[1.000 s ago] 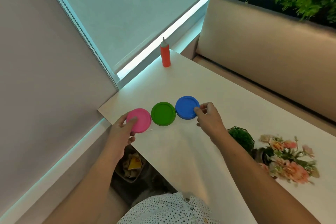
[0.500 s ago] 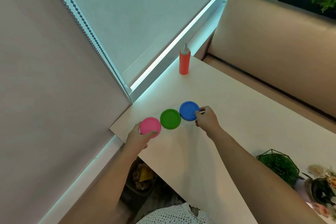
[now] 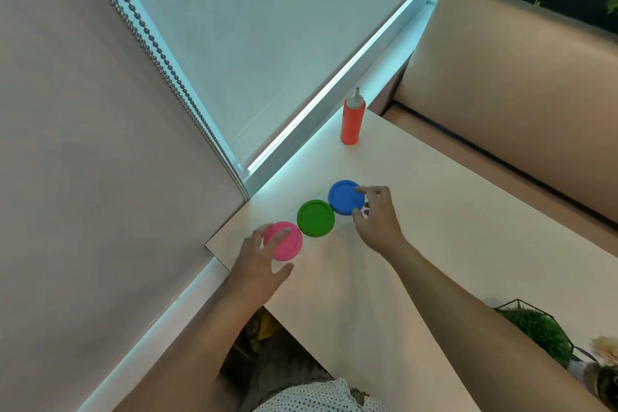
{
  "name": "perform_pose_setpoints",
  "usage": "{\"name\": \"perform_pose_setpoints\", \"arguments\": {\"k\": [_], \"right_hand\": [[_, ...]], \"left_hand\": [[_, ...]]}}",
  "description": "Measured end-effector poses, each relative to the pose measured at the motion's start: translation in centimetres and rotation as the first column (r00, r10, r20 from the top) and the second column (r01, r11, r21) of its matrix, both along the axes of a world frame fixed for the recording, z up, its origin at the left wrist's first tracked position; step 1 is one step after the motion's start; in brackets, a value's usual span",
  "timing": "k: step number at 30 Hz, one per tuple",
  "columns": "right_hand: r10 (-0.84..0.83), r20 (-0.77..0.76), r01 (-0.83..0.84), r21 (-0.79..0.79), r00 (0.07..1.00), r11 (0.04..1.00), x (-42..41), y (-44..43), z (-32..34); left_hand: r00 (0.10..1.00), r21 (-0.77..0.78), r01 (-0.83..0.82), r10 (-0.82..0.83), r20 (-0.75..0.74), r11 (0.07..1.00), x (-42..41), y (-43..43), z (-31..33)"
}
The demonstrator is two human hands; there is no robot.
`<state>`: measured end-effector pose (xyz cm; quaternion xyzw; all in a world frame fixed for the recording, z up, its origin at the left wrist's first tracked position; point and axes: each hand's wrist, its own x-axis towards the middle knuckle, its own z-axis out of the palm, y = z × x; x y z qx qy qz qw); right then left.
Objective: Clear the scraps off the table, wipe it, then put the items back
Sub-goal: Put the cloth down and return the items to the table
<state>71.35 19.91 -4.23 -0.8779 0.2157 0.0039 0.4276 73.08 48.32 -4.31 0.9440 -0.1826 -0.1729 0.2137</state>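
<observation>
Three round tubs stand in a row near the far left corner of the white table (image 3: pixel 434 244): a pink-lidded tub (image 3: pixel 289 244), a green-lidded tub (image 3: pixel 316 218) and a blue-lidded tub (image 3: pixel 344 196). My left hand (image 3: pixel 261 264) hovers at the pink lid with its fingers spread and nearly straight, fingertips over the lid and thumb below it. My right hand (image 3: pixel 378 221) sits at the blue lid's right edge, with forefinger and thumb curled round its rim.
An orange squeeze bottle (image 3: pixel 351 119) stands at the table's far corner by the window. A green plant in a wire holder (image 3: pixel 538 331) and flowers (image 3: pixel 605 348) stand at the near right. A bin with scraps (image 3: pixel 264 328) is under the table's left edge. A beige bench (image 3: pixel 518 94) runs behind.
The row of three tubs has moved along the table toward the far left corner. My left hand's fingers have loosened and spread over the pink lid.
</observation>
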Motion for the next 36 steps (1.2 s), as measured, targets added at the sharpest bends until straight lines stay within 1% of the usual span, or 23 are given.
{"name": "perform_pose_setpoints", "arguments": {"k": [1, 3, 5, 8, 11, 16, 21, 24, 25, 26, 27, 28, 29, 30, 31, 32, 34, 36], "right_hand": [[0.086, 0.001, -0.085, -0.088, 0.996, 0.992, 0.0, 0.1, -0.2], [0.236, -0.056, -0.243, -0.245, 0.97, 0.939, 0.2, 0.3, -0.8], [0.302, -0.105, -0.32, -0.301, 0.947, 0.898, 0.8, 0.5, -0.8], [0.341, -0.148, -0.372, -0.346, 0.928, 0.861, 2.2, 0.7, -0.6], [0.344, -0.22, -0.405, -0.372, 0.913, 0.835, 3.6, 0.6, -0.3], [0.373, -0.287, -0.464, -0.403, 0.882, 0.789, 5.3, 0.2, -0.2], [0.387, -0.343, -0.509, -0.425, 0.856, 0.748, 6.8, -0.1, -0.3], [0.401, -0.359, -0.53, -0.423, 0.843, 0.735, 7.8, -0.2, -0.2], [0.396, -0.34, -0.514, -0.419, 0.853, 0.748, 8.2, -0.3, -0.2], [0.374, -0.286, -0.466, -0.414, 0.882, 0.782, 8.7, -0.4, 0.0], [0.322, -0.185, -0.37, -0.396, 0.929, 0.84, 9.2, -0.7, 0.1], [0.231, -0.055, -0.235, -0.352, 0.971, 0.906, 9.8, -1.1, 0.2], [0.113, 0.069, -0.089, -0.285, 0.991, 0.954, 10.5, -1.5, 0.4], [-0.006, 0.156, 0.038, -0.203, 0.988, 0.978, 11.3, -2.0, 0.8], [-0.107, 0.198, 0.133, -0.122, 0.974, 0.983, 12.4, -2.6, 1.3], [-0.188, 0.197, 0.202, -0.053, 0.962, 0.978, 13.6, -3.3, 1.8], [-0.289, 0.144, 0.286, 0.036, 0.947, 0.957, 16.1, -4.6, 2.6], [-0.307, 0.114, 0.301, 0.071, 0.945, 0.951, 18.4, -5.6, 3.0]], "left_hand": [[0.999, 0.02, 0.04, -0.04, 0.002, 0.999, 0.1, -0.1, -0.2], [1.0, 0.021, 0.026, -0.026, 0.003, 0.999, 0.5, -0.2, -0.4], [1.0, 0.002, -0.017, 0.017, 0.013, 1.0, 1.1, -0.4, -0.3], [0.999, 0.001, -0.04, 0.04, 0.022, 0.999, 1.9, -0.6, -0.3], [0.998, 0.035, -0.059, 0.058, 0.031, 0.998, 2.7, -0.9, -0.1], [0.996, 0.072, -0.073, 0.069, 0.057, 0.995, 3.9, -1.5, -0.1], [0.994, 0.087, -0.09, 0.084, 0.069, 0.992, 4.4, -2.1, -0.4], [0.992, 0.125, -0.072, 0.058, 0.115, 0.99, 4.9, -2.7, -0.4], [0.99, 0.135, -0.05, 0.032, 0.138, 0.99, 5.1, -3.0, -0.4], [0.988, 0.139, -0.022, 0.0, 0.155, 0.99, 5.3, -3.3, -0.3], [0.985, 0.147, 0.013, -0.038, 0.166, 0.989, 5.7, -3.8, -0.3], [0.983, 0.165, 0.048, -0.076, 0.169, 0.985, 6.2, -4.3, -0.3], [0.981, 0.192, 0.075, -0.107, 0.164, 0.979, 6.7, -5.0, -0.2], [0.98, 0.22, 0.091, -0.127, 0.154, 0.971, 7.3, -5.6, -0.2], [0.981, 0.245, 0.099, -0.136, 0.138, 0.965, 7.7, -6.2, -0.2], [0.983, 0.266, 0.102, -0.138, 0.119, 0.958, 8.0, -6.6, -0.4], [0.985, 0.312, 0.11, -0.146, 0.094, 0.944, 8.0, -6.8, -1.2], [0.982, 0.349, 0.115, -0.161, 0.103, 0.93, 7.8, -6.6, -1.9]]}}
